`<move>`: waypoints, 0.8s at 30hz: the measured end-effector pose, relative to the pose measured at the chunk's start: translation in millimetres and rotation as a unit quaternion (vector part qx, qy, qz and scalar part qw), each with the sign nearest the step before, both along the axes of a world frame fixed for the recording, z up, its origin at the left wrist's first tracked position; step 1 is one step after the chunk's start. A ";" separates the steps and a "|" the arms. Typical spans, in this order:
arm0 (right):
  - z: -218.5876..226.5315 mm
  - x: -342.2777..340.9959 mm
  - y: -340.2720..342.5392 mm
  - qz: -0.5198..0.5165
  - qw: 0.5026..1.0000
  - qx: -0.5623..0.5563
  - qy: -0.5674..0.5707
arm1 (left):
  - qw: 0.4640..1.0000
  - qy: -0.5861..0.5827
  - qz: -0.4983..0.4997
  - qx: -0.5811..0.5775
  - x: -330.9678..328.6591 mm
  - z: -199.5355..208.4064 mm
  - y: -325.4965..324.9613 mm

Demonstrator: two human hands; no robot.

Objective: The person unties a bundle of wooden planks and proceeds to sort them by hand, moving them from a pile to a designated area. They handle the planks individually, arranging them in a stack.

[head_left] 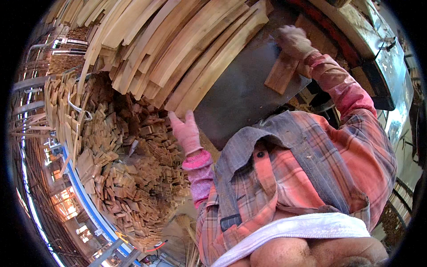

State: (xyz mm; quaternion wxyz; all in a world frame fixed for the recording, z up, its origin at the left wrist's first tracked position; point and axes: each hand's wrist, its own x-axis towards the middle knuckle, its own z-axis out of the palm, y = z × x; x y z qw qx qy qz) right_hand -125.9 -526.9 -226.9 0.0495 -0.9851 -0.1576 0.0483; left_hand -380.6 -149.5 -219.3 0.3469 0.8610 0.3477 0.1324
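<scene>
My left hand (186,131), in a pink glove, reaches to the near end of a long pale wooden board (218,62) at the edge of a stack. Two of its fingers stretch out apart, their tips at or just beside the board's end. My right hand (294,41), also gloved, is over the far right of a dark metal tabletop (240,93). Its fingers are curled; whether something is inside them is hidden. Below that hand and wrist lies a short reddish-brown board (281,75), partly covered by the forearm.
Long boards (147,40) are stacked across the upper left, their ends overhanging. A large heap of short wood offcuts (133,178) fills the floor on the left. A blue rail (84,182) runs beyond it. Metal machine housing (391,66) stands at the right.
</scene>
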 end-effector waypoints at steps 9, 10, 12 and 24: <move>-17.9 -64.9 137.9 0.248 0.948 0.103 -0.173 | 0.982 0.090 -0.166 0.008 -16.2 3.3 -61.4; -24.3 -63.3 134.0 0.226 0.959 0.085 -0.150 | 0.978 0.084 -0.189 0.022 -15.5 -5.3 -51.6; -37.0 -52.2 111.5 0.178 0.978 0.047 -0.102 | 0.974 0.082 -0.201 0.063 -0.5 10.2 -43.2; -94.2 26.1 -33.6 0.041 0.977 0.007 -0.210 | 0.907 0.079 -0.290 0.295 35.8 -13.1 -44.9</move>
